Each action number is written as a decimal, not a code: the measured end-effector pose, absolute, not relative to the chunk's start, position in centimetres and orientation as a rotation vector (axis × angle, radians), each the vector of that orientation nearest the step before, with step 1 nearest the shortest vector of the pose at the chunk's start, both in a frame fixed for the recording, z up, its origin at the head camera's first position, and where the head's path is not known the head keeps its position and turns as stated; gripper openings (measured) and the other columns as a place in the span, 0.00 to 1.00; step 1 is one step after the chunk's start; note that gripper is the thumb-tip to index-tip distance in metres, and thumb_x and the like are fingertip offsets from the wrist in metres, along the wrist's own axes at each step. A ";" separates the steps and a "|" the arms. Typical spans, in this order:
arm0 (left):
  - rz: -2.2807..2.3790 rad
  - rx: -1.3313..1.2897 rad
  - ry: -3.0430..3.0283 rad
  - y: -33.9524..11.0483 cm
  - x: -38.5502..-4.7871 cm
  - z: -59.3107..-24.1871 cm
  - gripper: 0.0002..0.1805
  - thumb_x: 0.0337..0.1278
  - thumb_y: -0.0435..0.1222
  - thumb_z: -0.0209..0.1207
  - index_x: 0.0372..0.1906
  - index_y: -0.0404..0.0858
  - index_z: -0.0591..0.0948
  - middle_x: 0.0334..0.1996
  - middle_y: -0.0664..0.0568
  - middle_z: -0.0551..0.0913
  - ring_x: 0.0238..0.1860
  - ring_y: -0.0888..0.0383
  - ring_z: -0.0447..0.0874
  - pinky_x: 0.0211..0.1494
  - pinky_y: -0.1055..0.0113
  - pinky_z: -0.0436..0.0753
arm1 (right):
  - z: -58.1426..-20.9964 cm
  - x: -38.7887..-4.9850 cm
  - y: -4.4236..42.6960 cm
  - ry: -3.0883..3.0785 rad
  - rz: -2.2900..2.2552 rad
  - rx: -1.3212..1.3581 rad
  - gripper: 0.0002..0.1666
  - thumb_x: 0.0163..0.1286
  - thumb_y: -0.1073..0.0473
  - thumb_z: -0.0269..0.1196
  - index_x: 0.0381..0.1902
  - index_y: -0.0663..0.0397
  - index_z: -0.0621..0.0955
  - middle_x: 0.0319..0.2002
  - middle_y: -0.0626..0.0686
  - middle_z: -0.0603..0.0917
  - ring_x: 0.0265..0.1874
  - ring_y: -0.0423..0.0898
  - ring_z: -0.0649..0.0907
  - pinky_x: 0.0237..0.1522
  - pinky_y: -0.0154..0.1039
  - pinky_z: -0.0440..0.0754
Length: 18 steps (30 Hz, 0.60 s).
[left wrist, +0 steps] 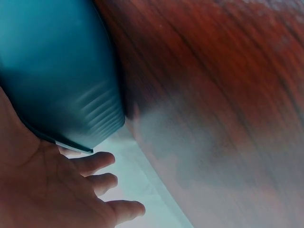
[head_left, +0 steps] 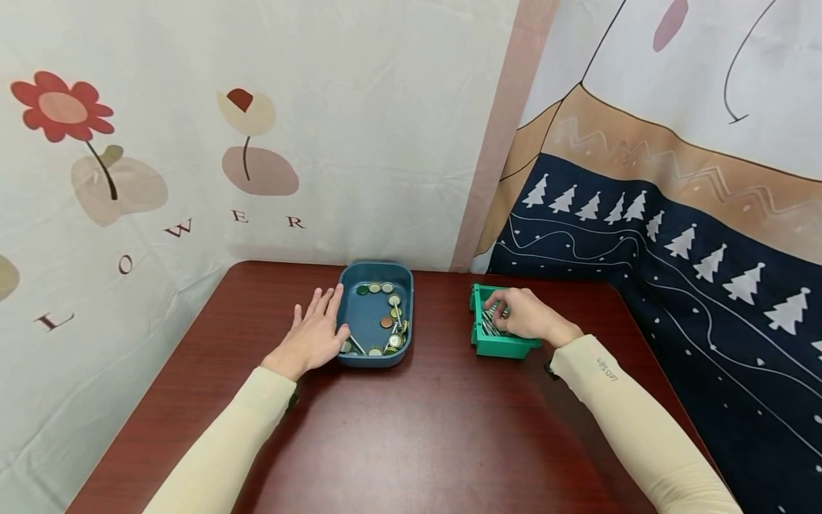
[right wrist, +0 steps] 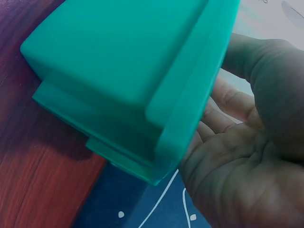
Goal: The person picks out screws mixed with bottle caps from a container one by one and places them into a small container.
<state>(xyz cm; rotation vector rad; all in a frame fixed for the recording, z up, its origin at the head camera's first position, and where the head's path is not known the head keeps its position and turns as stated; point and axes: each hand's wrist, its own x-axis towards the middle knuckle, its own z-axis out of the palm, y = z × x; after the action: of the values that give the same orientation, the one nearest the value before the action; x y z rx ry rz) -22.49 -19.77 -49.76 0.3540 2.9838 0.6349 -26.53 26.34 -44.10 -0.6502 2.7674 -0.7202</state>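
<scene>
My left hand (head_left: 313,334) rests at the left rim of a blue tray (head_left: 371,360), fingers spread and straight. The left wrist view shows its palm beside the tray's outer wall (left wrist: 61,71). Round bottle caps (head_left: 394,341) and a few thin metal nails or screws (head_left: 356,345) lie inside. My right hand (head_left: 529,314) reaches over a green bin (head_left: 507,348) with bent fingers lowered among thin metal pieces (head_left: 489,325) like nails or screws. In the right wrist view the bin's wall (right wrist: 118,71) hides the fingertips, so whether they pinch a piece is unclear.
Both containers stand toward the back of a dark red wooden table (head_left: 411,435), some distance apart. Behind them hangs a pale printed cloth (head_left: 385,143). A dark blue cloth with white trees (head_left: 706,314) hangs past the right edge.
</scene>
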 end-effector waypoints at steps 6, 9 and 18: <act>0.636 0.358 2.988 -19.8 -22.6 -49.9 0.49 0.89 0.46 0.52 0.99 0.40 0.41 0.97 0.32 0.49 0.99 0.30 0.37 0.93 0.16 0.41 | -44.1 -26.4 26.4 2.767 -0.740 -0.644 0.19 0.79 0.70 0.70 0.65 0.60 0.90 0.44 0.56 0.94 0.38 0.47 0.85 0.37 0.37 0.81; 0.633 0.360 2.991 -19.8 -22.6 -50.0 0.49 0.89 0.46 0.52 0.99 0.40 0.42 0.97 0.32 0.48 0.99 0.30 0.37 0.93 0.16 0.42 | -44.0 -26.3 26.4 2.779 -0.751 -0.651 0.18 0.80 0.69 0.70 0.65 0.60 0.90 0.44 0.55 0.94 0.39 0.46 0.86 0.38 0.37 0.82; 0.628 0.356 2.988 -19.8 -22.7 -50.0 0.49 0.89 0.46 0.52 0.99 0.40 0.41 0.97 0.32 0.49 0.99 0.30 0.37 0.93 0.16 0.42 | -43.1 -25.9 25.7 2.852 -0.768 -0.690 0.16 0.83 0.65 0.69 0.64 0.62 0.91 0.48 0.57 0.94 0.48 0.50 0.89 0.55 0.49 0.93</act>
<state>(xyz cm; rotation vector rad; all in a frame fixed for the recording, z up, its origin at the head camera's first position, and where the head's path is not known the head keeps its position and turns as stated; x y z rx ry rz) -22.68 -19.77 -49.97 0.3562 2.9882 0.6279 -25.88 25.67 -43.12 -0.6896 2.8524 -0.7683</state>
